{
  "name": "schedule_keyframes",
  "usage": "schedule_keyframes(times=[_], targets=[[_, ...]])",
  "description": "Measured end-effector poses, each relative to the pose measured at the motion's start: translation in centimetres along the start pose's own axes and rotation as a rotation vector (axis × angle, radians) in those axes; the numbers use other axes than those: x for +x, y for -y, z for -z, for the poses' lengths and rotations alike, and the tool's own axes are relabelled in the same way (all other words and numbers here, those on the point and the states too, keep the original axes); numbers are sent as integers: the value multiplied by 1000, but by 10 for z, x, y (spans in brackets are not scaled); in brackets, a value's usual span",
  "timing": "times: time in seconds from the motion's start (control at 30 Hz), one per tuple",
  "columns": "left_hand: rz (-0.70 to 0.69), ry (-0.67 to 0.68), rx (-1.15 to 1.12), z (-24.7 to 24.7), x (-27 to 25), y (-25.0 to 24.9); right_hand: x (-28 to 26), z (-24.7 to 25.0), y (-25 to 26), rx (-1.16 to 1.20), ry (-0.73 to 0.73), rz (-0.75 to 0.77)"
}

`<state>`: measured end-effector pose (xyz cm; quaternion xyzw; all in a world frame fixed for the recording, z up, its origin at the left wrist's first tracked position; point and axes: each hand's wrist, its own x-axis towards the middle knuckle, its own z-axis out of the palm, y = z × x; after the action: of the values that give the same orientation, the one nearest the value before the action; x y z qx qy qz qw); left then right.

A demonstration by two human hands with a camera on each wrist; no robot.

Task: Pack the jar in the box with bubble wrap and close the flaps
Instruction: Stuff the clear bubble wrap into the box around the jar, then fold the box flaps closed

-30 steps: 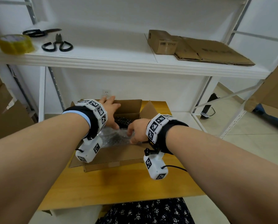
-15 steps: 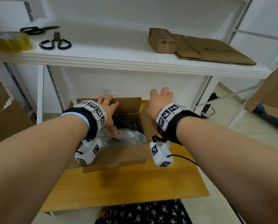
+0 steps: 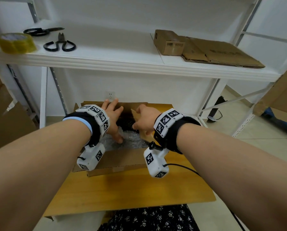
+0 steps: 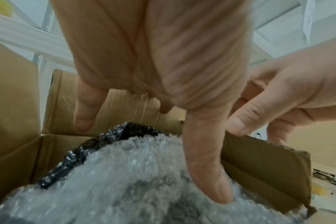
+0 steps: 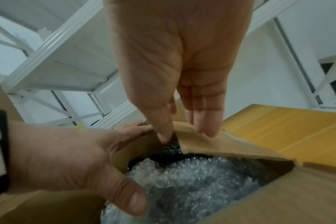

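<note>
On the yellow wooden worktop [image 3: 126, 194] sat the open brown cardboard box [image 3: 122, 160], stuffed with clear bubble wrap [image 4: 136, 174] over a darker black-looking bundle [image 4: 128, 130]; the jar itself could not be made out under the wrapping. The left hand [image 3: 112, 120] reached into the box from seven o'clock, fingers spread and relaxed, its thumb [image 4: 207, 163] pressing down into the bubble wrap. The right hand [image 3: 145, 119], at three o'clock of the left, pinched the right side flap [image 5: 205, 141] between thumb and fingers, the flap tilted inward over the opening. Up at twelve o'clock, the white shelf [image 3: 122, 52] carried a yellow tape roll [image 3: 15, 42], black-handled scissors [image 3: 42, 30], black-handled pliers [image 3: 60, 43] and flattened brown cardboard [image 3: 214, 52].
</note>
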<state>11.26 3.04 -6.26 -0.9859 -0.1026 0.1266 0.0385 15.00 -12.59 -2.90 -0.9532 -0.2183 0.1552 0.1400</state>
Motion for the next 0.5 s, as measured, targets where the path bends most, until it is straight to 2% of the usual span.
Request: schedule_keyframes(times=[0.17, 0.27, 0.43, 0.5], targets=[[-3, 4, 12, 0, -3, 0, -13, 3, -11, -142, 139, -81], [-2, 5, 26, 2, -5, -2, -17, 2, -15, -129, 228, -120], [-6, 2, -9, 8, -3, 4, -21, 1, -15, -111, 242, -131], [39, -38, -13, 12, -3, 13, -24, 3, -13, -121, 244, -117]])
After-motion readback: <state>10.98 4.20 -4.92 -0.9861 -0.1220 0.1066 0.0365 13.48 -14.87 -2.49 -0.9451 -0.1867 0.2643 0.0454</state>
